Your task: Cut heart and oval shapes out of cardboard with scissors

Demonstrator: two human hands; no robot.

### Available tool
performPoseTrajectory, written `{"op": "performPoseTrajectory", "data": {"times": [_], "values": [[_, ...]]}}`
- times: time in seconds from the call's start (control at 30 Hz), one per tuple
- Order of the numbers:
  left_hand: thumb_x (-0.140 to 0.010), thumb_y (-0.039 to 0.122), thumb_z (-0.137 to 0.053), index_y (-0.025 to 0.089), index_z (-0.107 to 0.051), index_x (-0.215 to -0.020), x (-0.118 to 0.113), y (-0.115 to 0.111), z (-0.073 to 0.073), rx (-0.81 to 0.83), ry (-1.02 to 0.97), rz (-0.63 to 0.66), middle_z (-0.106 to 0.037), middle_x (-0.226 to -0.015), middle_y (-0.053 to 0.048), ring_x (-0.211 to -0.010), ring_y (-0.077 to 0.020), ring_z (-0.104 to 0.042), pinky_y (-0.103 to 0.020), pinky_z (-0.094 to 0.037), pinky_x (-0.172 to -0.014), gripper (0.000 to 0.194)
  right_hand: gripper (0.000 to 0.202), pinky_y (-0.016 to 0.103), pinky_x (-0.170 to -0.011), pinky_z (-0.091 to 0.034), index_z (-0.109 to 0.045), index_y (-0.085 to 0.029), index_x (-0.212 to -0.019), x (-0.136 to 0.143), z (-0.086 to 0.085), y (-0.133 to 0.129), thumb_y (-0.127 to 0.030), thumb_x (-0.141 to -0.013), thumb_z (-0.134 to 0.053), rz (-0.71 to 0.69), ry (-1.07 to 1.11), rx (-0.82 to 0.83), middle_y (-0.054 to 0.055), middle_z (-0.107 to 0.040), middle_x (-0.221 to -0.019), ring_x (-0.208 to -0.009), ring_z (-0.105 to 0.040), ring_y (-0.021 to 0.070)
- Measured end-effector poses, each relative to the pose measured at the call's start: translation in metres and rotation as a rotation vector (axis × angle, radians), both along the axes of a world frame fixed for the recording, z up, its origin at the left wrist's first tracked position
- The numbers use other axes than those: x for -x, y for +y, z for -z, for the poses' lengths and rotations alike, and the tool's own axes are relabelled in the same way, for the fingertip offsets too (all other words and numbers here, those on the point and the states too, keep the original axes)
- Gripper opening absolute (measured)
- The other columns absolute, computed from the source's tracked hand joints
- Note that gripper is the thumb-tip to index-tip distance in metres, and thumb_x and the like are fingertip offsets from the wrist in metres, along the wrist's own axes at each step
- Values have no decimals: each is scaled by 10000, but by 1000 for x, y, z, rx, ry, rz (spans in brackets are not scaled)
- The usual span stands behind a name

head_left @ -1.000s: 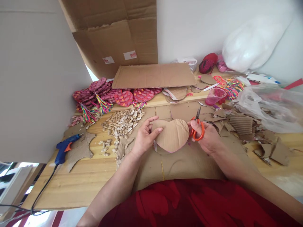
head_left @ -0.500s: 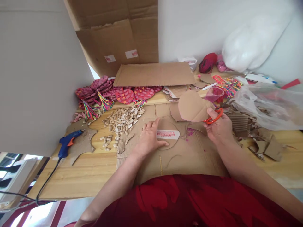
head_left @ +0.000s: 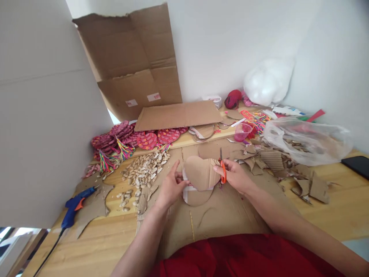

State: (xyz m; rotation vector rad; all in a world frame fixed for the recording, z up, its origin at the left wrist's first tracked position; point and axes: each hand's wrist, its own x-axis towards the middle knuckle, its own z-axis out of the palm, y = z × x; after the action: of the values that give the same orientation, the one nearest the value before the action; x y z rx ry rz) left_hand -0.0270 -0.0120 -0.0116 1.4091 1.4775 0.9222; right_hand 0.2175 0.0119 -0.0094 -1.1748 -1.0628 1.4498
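Note:
A cardboard cutout with a rounded, notched outline is held above another cut cardboard piece on the large cardboard sheet. My right hand grips its right side between thumb and fingers, along with orange-handled scissors whose blades point away from me. My left hand is at the cutout's left edge, thumb and fingers curled round that edge. The lower piece has a white label strip, partly covered by the upper one.
Peanut shells lie to the left, with a blue glue gun beyond. Red patterned pieces with tassels are stacked behind. Cardboard scraps, a plastic bag and a phone are on the right.
My right hand has brought the cutout and scissors left and down over the lower piece. My left hand has lifted off the sheet to the cutout's edge. The camera view has tilted upward.

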Motion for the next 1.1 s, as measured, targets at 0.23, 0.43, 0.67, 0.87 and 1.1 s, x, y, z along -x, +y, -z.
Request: {"op": "performPoseTrajectory", "data": {"times": [0.23,0.43,0.67,0.87,1.1], "values": [[-889,367,-668,260,-552,-1437,39,-5,-20,-243,-147,-208,-719,-1034,-16,-863,-130,-641,-219,-497,-794,571,364,207,-468,-301,-643,-187,-701,-4,-2,-4,-436,-605,-890,-112,-29,0,-63,-538,-593,-515,-404,84],[-771,420,-781,183,-748,-1133,68,-23,-52,-292,48,-427,-766,-943,-52,-795,-170,-678,-245,-523,-700,433,376,210,-532,-276,-596,-170,-687,-1,-1,-6,-383,-602,-895,-139,-56,-15,-72,-508,-608,-575,-383,84],[-898,315,-682,244,-769,-1019,-3,-31,-42,-386,350,160,-768,-1042,-44,-966,-194,-691,-306,-536,-854,166,406,208,-465,-263,-538,-195,-678,14,1,-23,-430,-637,-866,-319,26,68,-83,-433,-578,-514,-346,74],[-985,329,-564,212,-678,-1244,-12,-29,-32,-464,493,278,-748,-1098,-66,-1036,-204,-642,-338,-500,-921,306,410,202,-363,-298,-581,-198,-746,17,5,-27,-507,-666,-838,-338,79,164,-80,-475,-568,-433,-371,70],[-1006,316,-504,251,-637,-1322,-19,-31,-15,-362,420,210,-696,-1060,-62,-953,-182,-655,-296,-509,-862,348,420,188,-460,-383,-559,-185,-735,17,-2,-28,-453,-654,-872,-327,122,171,-80,-528,-568,-487,-443,65]]}}
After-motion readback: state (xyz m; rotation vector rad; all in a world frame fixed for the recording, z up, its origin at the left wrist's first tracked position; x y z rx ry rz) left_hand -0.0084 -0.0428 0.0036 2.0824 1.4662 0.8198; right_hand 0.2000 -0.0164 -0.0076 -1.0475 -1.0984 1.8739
